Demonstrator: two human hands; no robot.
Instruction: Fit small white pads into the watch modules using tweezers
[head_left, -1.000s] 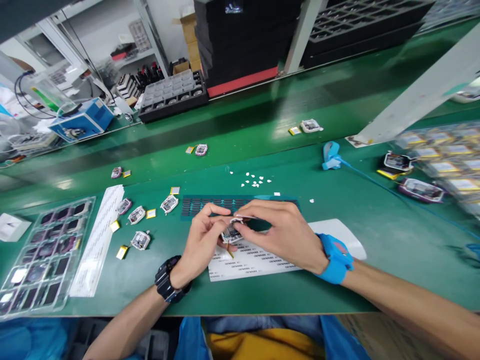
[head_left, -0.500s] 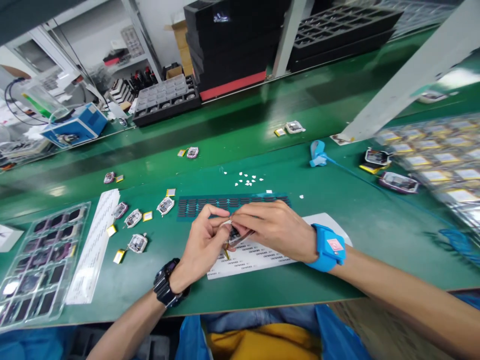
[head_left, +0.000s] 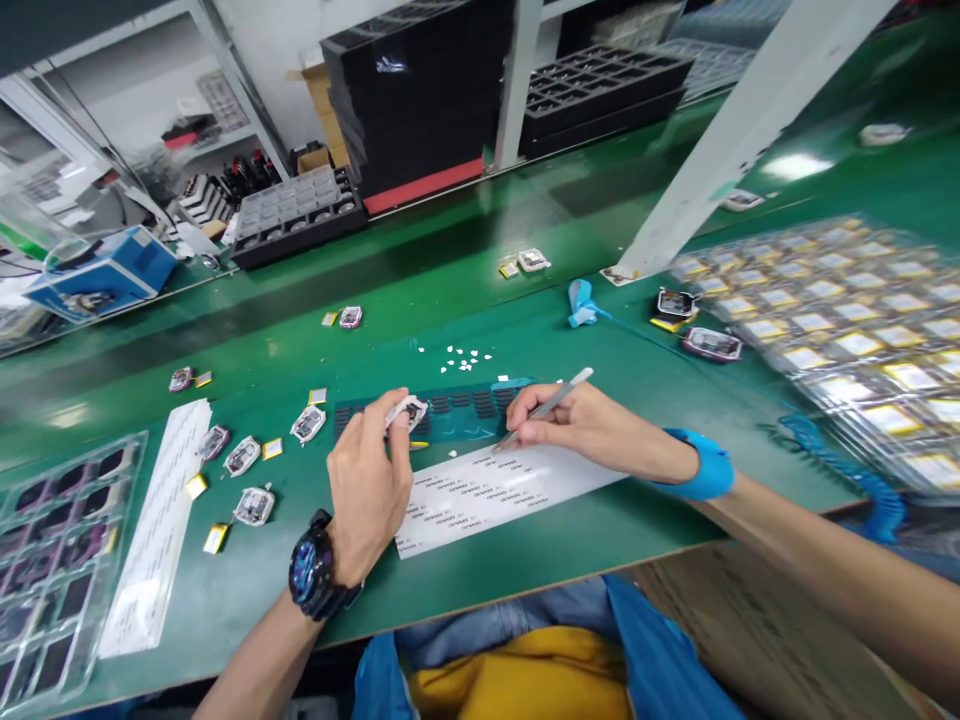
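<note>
Left hand [head_left: 371,475] grips the case [head_left: 414,409]; right hand [head_left: 589,425] pinches tweezers [head_left: 561,391]; tips should bear lightly on the sheet [head_left: 480,497] beneath the fingers.

Bench: glossy green flat worktop [head_left: 540,550]. Centre front: white rectangular sheet with black print [head_left: 465,500]; teal flat sheet with black strips [head_left: 450,428] just behind; small white paper-like pieces [head_left: 463,368] scattered farther back. Left: white-rimmed housings with exposed circuitry [head_left: 253,506], flat yellow-edged silver cells [head_left: 215,539] beside them, long white printed strip [head_left: 154,545], clear plastic compartment tray [head_left: 129,530]. Right: blue fabric strap [head_left: 580,304] near foot of slanted grey-white metal post [head_left: 701,170]; purple-rimmed oval housing [head_left: 712,345].
</note>
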